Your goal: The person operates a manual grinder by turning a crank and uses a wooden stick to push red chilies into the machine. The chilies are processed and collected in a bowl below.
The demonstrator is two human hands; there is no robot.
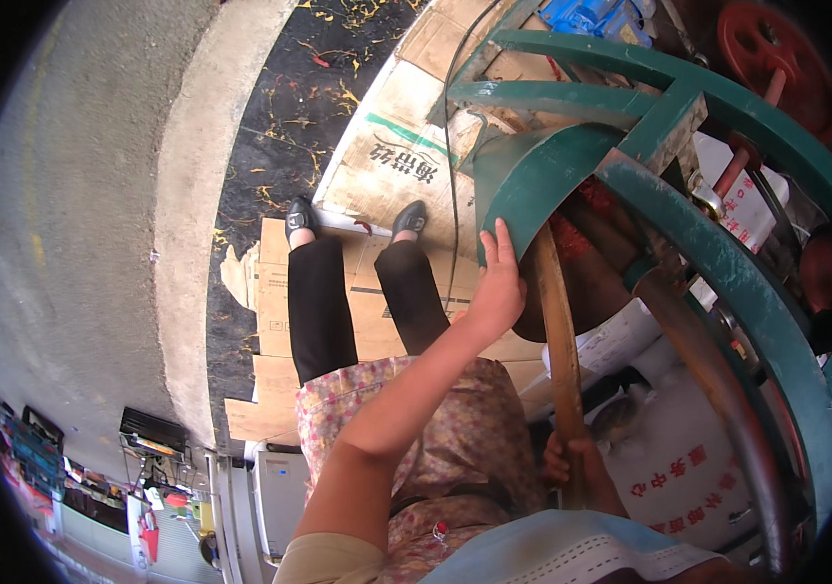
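My left hand (499, 292) reaches forward with its fingers stretched out and lying against the edge of a green curved metal chute (542, 175). Lower and to the right, my right hand (579, 465) has its fingers wrapped round the near end of a long wooden stick (560, 341). The stick's far end goes in under the chute, beside a dark, rusty part with red material (581, 243) on it. What the stick's tip touches is hidden.
A green metal frame (766, 282) arches over the right side, with a brown pipe (708, 360) and a red wheel (766, 49). Flattened cardboard (377, 302) lies under my feet, crossed by a black cable (448, 175). Left are a curb (192, 175) and road (94, 214).
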